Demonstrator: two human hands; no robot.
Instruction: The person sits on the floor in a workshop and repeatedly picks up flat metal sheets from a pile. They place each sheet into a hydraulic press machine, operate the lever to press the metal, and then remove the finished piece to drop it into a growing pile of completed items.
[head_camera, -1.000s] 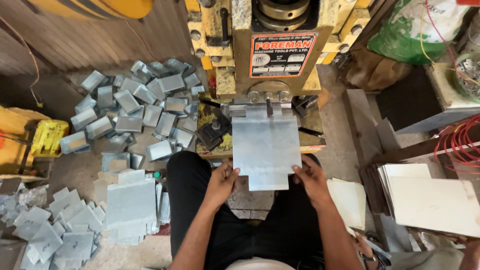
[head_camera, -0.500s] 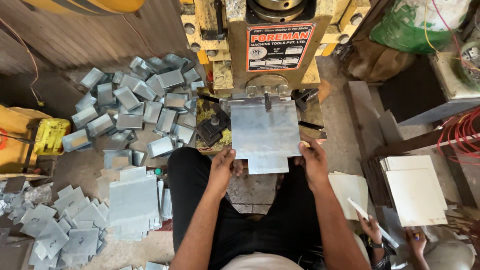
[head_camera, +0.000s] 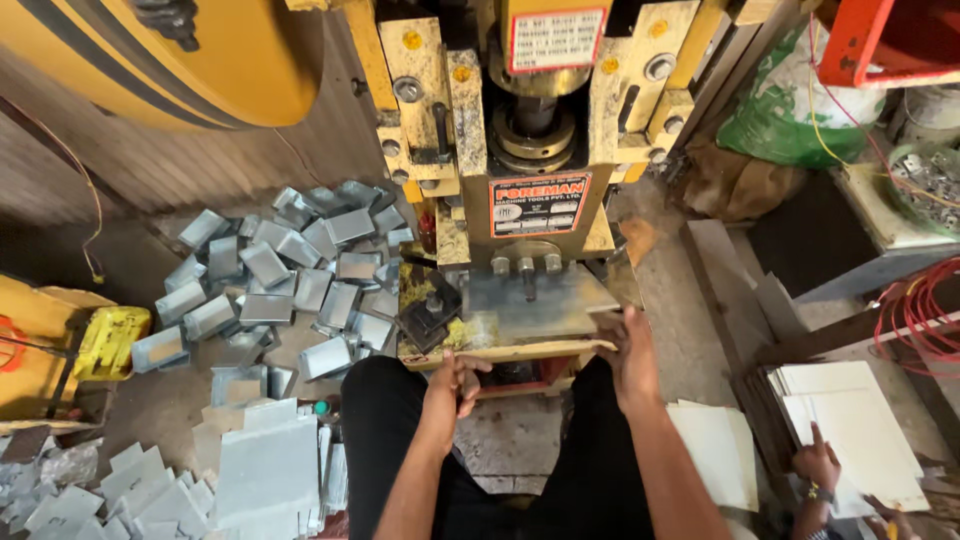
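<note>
Left hand (head_camera: 458, 375): loosely curled, empty, at the press bed's (head_camera: 500, 352) front edge
Right hand (head_camera: 628, 345): gripping sheet (head_camera: 540, 305); keep it flat, fingers clear of the punch

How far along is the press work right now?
Done: a pile of bent metal pieces lies left of the press. In hand: the right hand holds a sheet on the press bed; the left hand is off it. Left: a stack of flat blanks.
</note>
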